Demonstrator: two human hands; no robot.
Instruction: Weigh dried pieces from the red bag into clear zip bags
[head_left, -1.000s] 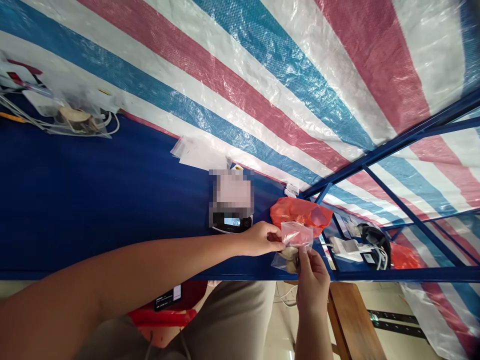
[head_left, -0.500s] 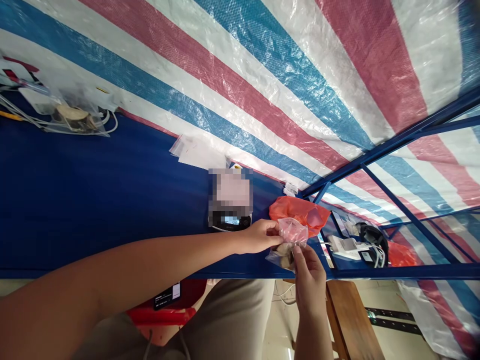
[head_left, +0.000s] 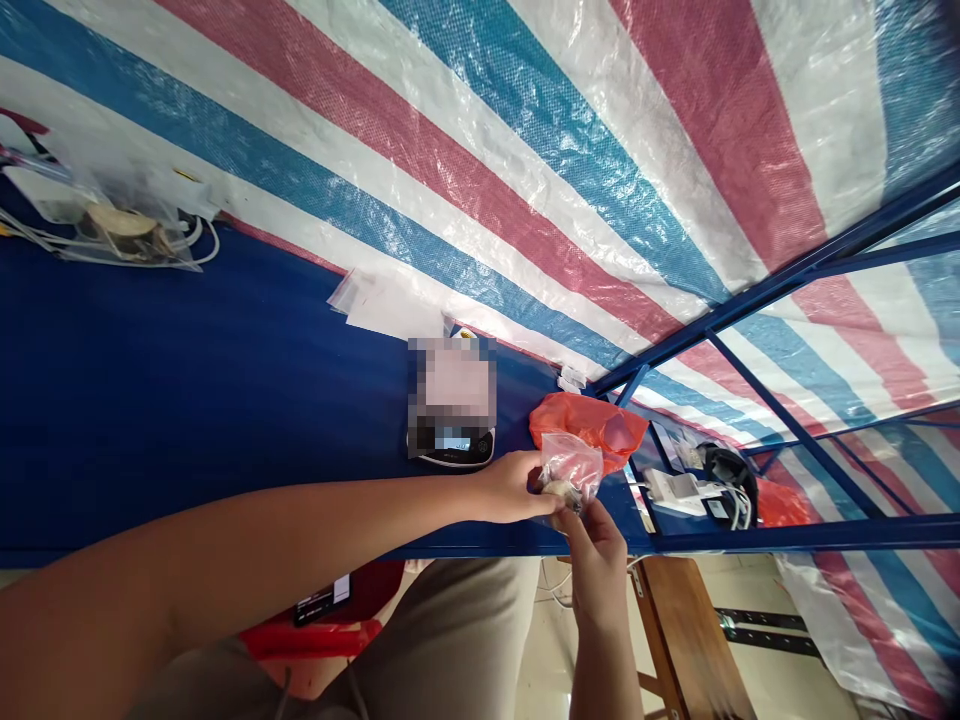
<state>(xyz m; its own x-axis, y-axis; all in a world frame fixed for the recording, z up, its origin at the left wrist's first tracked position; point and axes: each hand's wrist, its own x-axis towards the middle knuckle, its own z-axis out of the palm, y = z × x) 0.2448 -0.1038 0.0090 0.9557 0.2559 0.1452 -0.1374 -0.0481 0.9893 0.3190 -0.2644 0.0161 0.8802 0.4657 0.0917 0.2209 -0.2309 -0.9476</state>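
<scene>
One striped plastic sheet (head_left: 450, 150), red, white and blue, hung behind the whole station.
One dark blue surface (head_left: 187, 380), running across beneath it.
One blue metal frame (head_left: 720, 313), rising at the far right.
One orange-red plastic bag (head_left: 570, 415), crumpled on the surface, just behind the hands.
One stack of white packets (head_left: 397, 305), flat, against the foot of the sheet.
One black digital scale (head_left: 459, 458), left of the orange-red bag; display lit, digits too small to read, upper part masked by pixels.
One left hand (head_left: 514, 487), thumb and fingers pinching the left side of a small bag.
One right hand (head_left: 596, 550), thumb and fingertips gripping the same bag low and to the right.
One small clear bag (head_left: 571, 455), held between both hands near the front edge, its upper part standing above the fingers.
Several pale brown pieces (head_left: 559, 490), low in the bag, directly between the two thumbs; exact kind not discernible.
Change noted: half a second ago the bag's lower part hung in plain view; now the hands have drawn closer and largely cover it. I judge the contents are being gathered or adjusted through the plastic.
</scene>
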